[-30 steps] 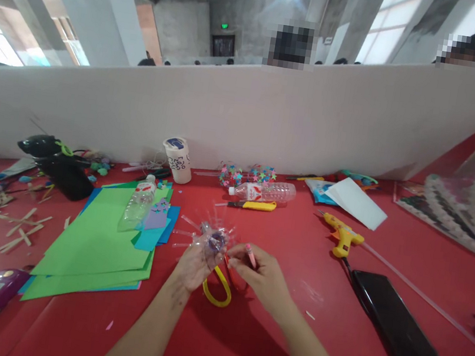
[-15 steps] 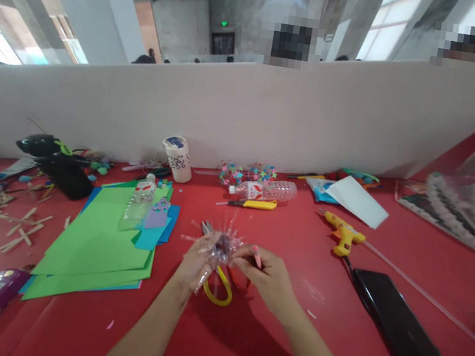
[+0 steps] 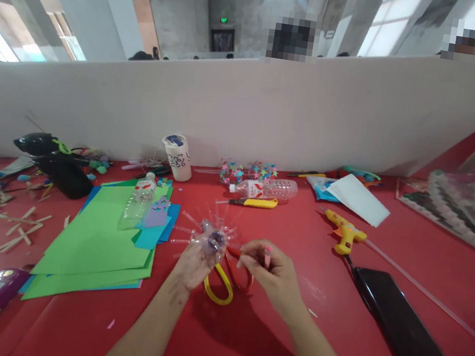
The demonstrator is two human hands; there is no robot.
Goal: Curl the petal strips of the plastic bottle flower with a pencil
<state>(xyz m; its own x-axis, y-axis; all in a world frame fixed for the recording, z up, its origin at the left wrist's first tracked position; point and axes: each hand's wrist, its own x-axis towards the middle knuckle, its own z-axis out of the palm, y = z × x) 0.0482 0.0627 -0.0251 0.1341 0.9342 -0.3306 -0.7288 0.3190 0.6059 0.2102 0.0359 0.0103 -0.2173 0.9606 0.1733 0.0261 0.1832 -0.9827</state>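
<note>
My left hand [image 3: 192,266] is closed around a cut clear plastic bottle piece [image 3: 216,241], its thin strips fanned outward like a flower. Just to the right, my right hand [image 3: 276,276] has a slim pink pen-like stick [image 3: 267,256] between its curled fingers. Its thumb and forefinger pinch together near the strips, and whether they touch one I cannot tell. Beneath both hands lie scissors with one yellow and one red handle loop [image 3: 219,301]; the blades are mostly hidden by the left hand and the plastic.
Green paper sheets [image 3: 89,239] carry a clear bottle [image 3: 137,205] on the left. Behind are a yellow utility knife [image 3: 260,203], another bottle [image 3: 275,189] and a paper cup [image 3: 177,160]. A yellow glue gun [image 3: 345,233] and black pouch-like item [image 3: 411,329] lie right; wooden sticks [image 3: 24,232] lie left.
My left hand has turned the plastic piece so its strips splay more openly and shifted slightly left. My right hand has moved a little right, away from it, and the pink stick now stands more upright.
</note>
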